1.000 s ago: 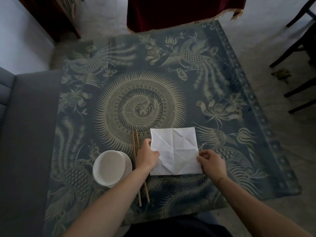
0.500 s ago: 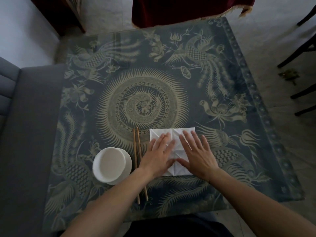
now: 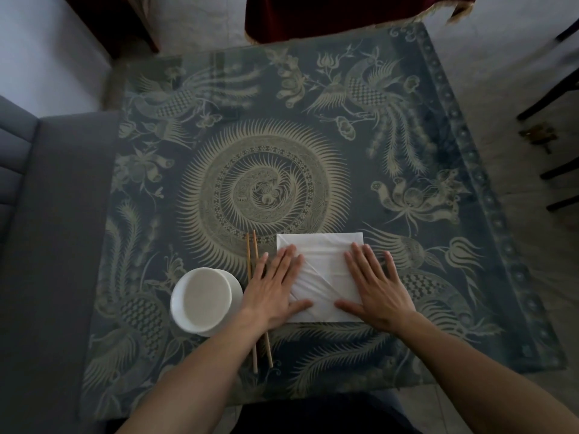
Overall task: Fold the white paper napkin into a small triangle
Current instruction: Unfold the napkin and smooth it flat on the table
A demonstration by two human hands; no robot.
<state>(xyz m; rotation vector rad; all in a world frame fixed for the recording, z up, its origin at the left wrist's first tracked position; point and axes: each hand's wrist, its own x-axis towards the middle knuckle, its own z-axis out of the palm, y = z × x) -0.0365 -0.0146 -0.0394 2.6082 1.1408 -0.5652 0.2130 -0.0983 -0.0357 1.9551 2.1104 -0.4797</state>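
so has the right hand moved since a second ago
Yes. The right hand has slid from the napkin's near right corner onto its right edge, lying flat with fingers spread.

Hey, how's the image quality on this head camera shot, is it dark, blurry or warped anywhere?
Head view: dim overall, the white napkin and bowl brightest; both flat hands, left hand and right hand, look sharp; wide-angle lens bows the table's edges; a faint glare band crosses its far left.

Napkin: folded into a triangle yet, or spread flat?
Spread flat. The napkin lies as a creased square, with the left hand and right hand pressing it open-palmed.
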